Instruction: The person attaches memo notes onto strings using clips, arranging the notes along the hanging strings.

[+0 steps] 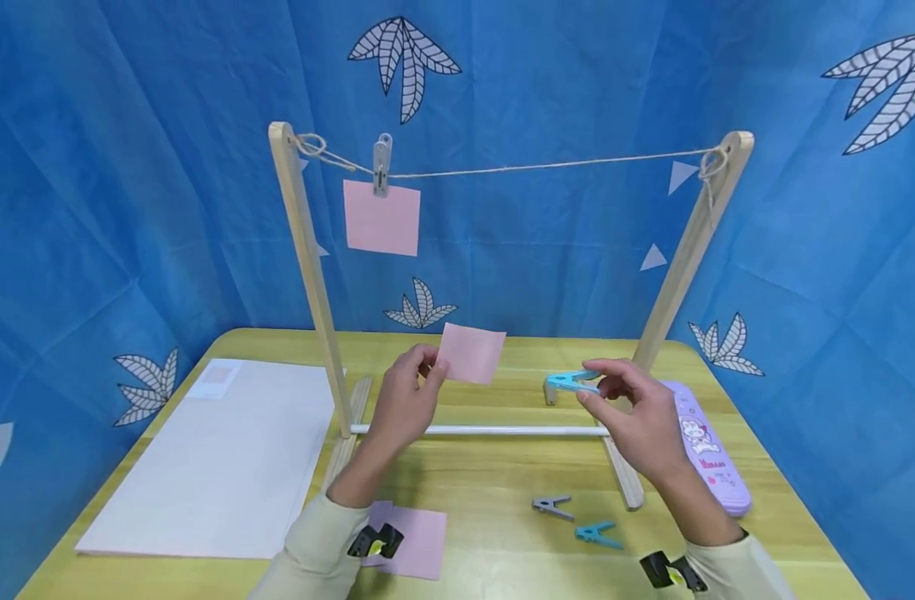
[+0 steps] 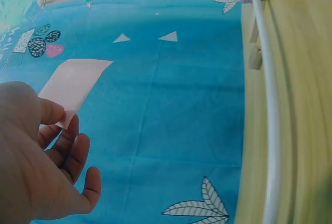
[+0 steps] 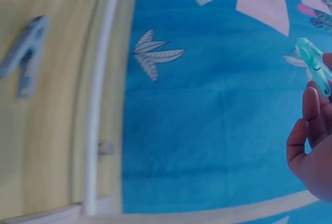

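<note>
My left hand (image 1: pixel 405 400) pinches a small pink paper (image 1: pixel 472 354) by its lower left corner, thumb in front, as the left wrist view also shows. To the right, my right hand (image 1: pixel 641 417) holds a light blue clothespin (image 1: pixel 572 381) between thumb and fingers, its nose pointing left toward the paper. Above both hands a string (image 1: pixel 517 169) runs between two wooden posts. From its left part hangs another pink paper (image 1: pixel 382 221), gripped by a grey clothespin (image 1: pixel 382 165). Both hands are below the string, and the held paper and clothespin are apart.
On the table lie a grey clothespin (image 1: pixel 553 507) and a teal clothespin (image 1: pixel 598 535). Pink sheets (image 1: pixel 420 542) lie partly under my left forearm. White paper (image 1: pixel 217 467) covers the left side; a purple case (image 1: pixel 708 450) is at right. A white rod (image 1: pixel 502 430) joins the posts low down.
</note>
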The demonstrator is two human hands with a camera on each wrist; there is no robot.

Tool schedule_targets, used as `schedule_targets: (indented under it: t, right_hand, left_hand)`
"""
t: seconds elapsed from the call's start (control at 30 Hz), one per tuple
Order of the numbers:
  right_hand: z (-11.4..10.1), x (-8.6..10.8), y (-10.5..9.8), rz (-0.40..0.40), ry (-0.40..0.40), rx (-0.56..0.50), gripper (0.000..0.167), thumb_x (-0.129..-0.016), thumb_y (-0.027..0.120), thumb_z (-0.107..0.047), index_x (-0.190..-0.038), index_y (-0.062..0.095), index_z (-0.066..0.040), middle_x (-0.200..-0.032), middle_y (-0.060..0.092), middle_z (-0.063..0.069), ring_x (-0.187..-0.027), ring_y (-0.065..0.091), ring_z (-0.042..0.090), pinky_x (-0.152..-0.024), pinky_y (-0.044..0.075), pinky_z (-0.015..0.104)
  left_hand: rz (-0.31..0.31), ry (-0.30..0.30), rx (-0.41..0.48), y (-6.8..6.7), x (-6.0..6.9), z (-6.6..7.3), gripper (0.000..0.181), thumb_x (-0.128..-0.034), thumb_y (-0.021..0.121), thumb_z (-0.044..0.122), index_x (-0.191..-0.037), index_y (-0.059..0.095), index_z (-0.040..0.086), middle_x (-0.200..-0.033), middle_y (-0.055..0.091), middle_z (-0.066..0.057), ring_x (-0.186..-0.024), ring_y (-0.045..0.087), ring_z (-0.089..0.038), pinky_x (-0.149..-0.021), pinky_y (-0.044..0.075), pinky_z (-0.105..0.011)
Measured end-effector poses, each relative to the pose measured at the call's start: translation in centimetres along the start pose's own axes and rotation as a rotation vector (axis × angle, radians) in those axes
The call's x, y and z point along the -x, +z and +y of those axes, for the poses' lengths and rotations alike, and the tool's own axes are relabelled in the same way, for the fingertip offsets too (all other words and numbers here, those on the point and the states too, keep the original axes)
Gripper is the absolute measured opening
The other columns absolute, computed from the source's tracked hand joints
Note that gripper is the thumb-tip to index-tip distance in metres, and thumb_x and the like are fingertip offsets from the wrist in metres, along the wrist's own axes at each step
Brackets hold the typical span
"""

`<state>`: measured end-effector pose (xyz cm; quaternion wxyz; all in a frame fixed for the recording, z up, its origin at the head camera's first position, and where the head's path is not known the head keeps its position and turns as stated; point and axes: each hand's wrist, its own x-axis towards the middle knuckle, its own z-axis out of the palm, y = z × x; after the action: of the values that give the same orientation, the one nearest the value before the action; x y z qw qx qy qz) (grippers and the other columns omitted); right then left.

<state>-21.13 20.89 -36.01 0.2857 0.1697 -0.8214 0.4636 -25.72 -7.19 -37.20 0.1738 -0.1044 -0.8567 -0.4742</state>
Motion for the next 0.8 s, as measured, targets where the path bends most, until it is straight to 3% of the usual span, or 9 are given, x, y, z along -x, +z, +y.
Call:
schedule_targets:
  t: [0.2, 0.43, 0.63, 0.8]
  right_hand:
    - [-2.0, -2.0, -0.1, -0.003, -0.061, -0.035, 0.034, -0.084, 0.07, 0.001, -0.117, 0.068, -0.007, -0.089, 0.058, -0.009, -0.077, 0.052, 0.004, -0.074, 0.044, 0.011]
    - [-4.1, -4.4, -0.4, 0.024, -0.147, -0.052, 0.04, -0.084, 0.069, 0.004, -0.122, 0.066, -0.008, -0.089, 0.056, -0.006, -0.077, 0.05, 0.006, -0.074, 0.044, 0.012]
    - [-5.3, -6.3, -0.6, 0.047, -0.16, -0.06, 0.038, -0.081, 0.072, 0.004, -0.117, 0.067, -0.006, -0.088, 0.056, -0.007, -0.075, 0.051, 0.007, -0.074, 0.045, 0.014]
    - [-6.4, -8.1, -0.6, 0.022, -0.186, -0.036, 0.037, -0.084, 0.071, -0.001, -0.12, 0.067, -0.01, -0.092, 0.058, -0.001, -0.076, 0.051, 0.007, -0.072, 0.043, 0.015]
  left_hand:
    - [0.032, 0.019, 0.029, -0.3, -0.7, 0.7, 0.021, -0.0995, 0.053, 0.027, -0.106, 0.063, 0.01, -0.091, 0.06, -0.004, -0.086, 0.051, -0.018, -0.073, 0.04, -0.031]
    - [0.049, 0.037, 0.073, -0.2, -1.8, 1.9, 0.022, -0.1001, 0.052, 0.028, -0.108, 0.062, 0.01, -0.093, 0.059, -0.004, -0.088, 0.051, -0.019, -0.074, 0.042, -0.031]
    - [0.06, 0.039, 0.118, -0.4, -2.7, 2.7, 0.022, -0.1004, 0.051, 0.027, -0.109, 0.061, 0.009, -0.095, 0.059, -0.006, -0.09, 0.051, -0.02, -0.078, 0.042, -0.032]
    - [0.073, 0.059, 0.137, -0.7, -3.6, 3.8, 0.025, -0.1007, 0.05, 0.028, -0.111, 0.061, 0.008, -0.096, 0.059, -0.006, -0.089, 0.051, -0.021, -0.077, 0.041, -0.032]
